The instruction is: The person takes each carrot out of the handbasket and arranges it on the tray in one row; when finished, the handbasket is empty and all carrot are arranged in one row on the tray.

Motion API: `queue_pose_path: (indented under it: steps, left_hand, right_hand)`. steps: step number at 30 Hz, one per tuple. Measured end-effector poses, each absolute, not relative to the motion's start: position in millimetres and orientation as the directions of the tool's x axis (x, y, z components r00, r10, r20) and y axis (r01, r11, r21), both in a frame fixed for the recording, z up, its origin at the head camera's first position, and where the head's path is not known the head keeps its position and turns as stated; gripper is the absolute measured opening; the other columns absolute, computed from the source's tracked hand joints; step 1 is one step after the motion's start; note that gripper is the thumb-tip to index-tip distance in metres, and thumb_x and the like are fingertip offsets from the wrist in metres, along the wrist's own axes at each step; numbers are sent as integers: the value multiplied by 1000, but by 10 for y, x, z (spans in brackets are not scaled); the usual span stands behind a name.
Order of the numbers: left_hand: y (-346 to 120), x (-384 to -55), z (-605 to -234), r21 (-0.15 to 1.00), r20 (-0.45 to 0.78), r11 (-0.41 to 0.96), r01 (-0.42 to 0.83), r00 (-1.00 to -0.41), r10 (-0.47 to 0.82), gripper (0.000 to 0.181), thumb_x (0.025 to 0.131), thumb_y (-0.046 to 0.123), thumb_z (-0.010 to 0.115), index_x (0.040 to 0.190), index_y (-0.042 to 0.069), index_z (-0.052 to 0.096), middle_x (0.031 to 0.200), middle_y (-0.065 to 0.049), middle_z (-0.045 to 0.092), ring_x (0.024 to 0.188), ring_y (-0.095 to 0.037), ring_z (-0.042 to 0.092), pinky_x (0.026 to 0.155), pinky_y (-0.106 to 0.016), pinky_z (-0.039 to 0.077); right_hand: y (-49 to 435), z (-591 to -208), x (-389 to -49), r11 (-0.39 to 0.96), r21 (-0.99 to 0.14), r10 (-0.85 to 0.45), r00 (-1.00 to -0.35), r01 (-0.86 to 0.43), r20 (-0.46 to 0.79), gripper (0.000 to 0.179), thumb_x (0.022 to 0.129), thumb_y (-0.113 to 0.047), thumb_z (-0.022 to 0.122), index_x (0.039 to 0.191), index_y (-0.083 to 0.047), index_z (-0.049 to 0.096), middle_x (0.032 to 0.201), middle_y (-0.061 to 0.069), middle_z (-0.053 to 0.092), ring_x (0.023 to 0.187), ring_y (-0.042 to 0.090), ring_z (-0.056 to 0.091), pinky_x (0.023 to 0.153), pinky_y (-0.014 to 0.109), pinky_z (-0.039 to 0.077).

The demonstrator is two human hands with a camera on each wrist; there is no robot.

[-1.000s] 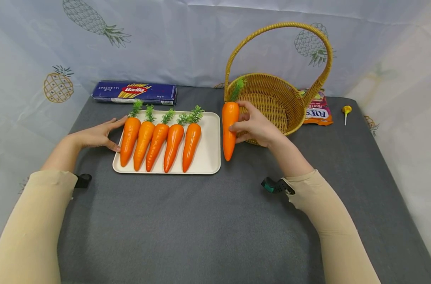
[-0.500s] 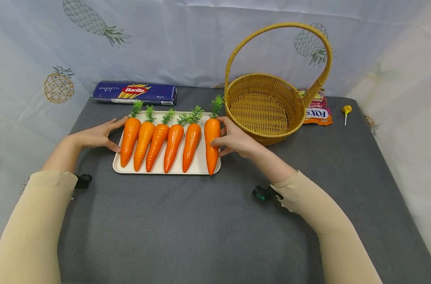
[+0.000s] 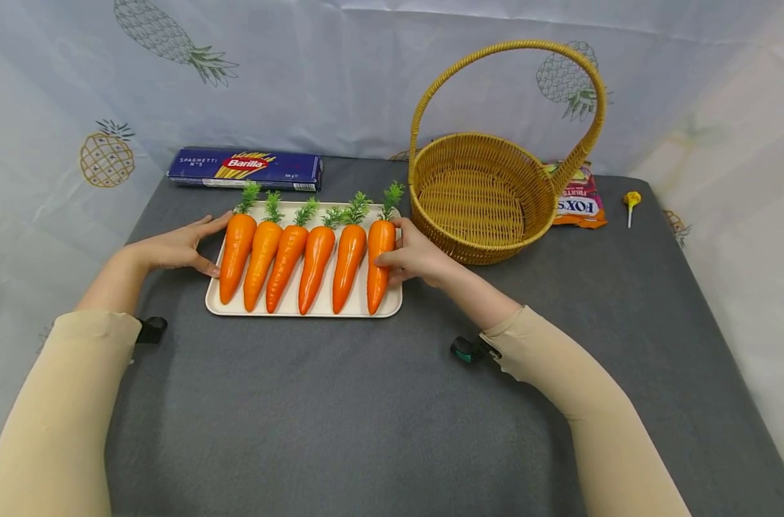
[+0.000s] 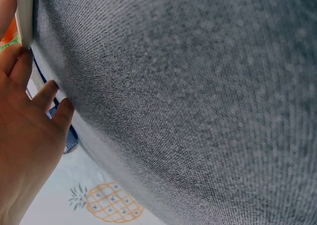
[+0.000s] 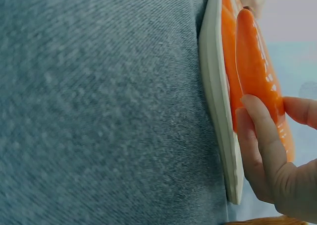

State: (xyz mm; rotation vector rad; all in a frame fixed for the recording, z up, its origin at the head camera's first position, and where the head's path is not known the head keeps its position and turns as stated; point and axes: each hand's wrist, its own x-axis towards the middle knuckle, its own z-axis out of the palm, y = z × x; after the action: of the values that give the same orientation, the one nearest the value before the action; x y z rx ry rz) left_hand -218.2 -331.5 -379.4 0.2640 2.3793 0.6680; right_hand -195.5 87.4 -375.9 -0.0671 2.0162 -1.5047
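Several orange carrots with green leafy tops lie side by side on a cream rectangular tray (image 3: 392, 300), tips toward me. My right hand (image 3: 421, 257) holds the rightmost carrot (image 3: 376, 286) at the tray's right end, thumb on one side and fingers on the other; the right wrist view shows this carrot (image 5: 252, 51) tilted over the tray edge. At the left end, my left hand (image 3: 169, 248) touches the tray's rim with thumb and fingertips spread, close beside the leftmost carrot (image 3: 235, 258). In the left wrist view, its fingertips (image 4: 21, 54) meet the tray's edge.
Behind the tray lies a blue spaghetti box (image 3: 246, 170). A wicker basket (image 3: 476, 194) with a tall handle stands right of the tray, near my right hand. Beyond it are a Fox's candy bag (image 3: 579, 201) and a yellow lollipop (image 3: 631, 199). A curtain (image 3: 340, 79) hangs behind the table.
My right hand has brought the carrot leftward and toward me, from in front of the basket onto the tray's right end. My left hand has stayed at the tray's left end.
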Motion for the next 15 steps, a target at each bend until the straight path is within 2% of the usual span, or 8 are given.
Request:
queue_pose_path:
  steps: [7, 15]
  left_hand:
    - [-3314, -2173, -3797, 532, -529, 846, 19, -773, 350, 115, 82, 23, 78, 160, 20, -7, 161, -31, -20, 148, -57, -13, 110, -80, 1]
    - [-3317, -2169, -3783, 533, -525, 845, 27, -773, 356, 115, 82, 24, 78, 160, 19, -7, 160, -32, -20, 148, -57, -14, 110, -80, 1]
  right_hand:
    - [819, -3766, -1947, 367, -869, -376, -802, 331, -464, 85, 88, -6, 67, 153, -14, 14, 121, 24, 56, 78, 24, 69, 63, 38, 63]
    - [796, -3757, -1955, 376, -865, -375, -799, 333, -471, 86, 90, -7, 67, 154, -14, 11, 125, 26, 57, 74, 21, 69, 61, 36, 62]
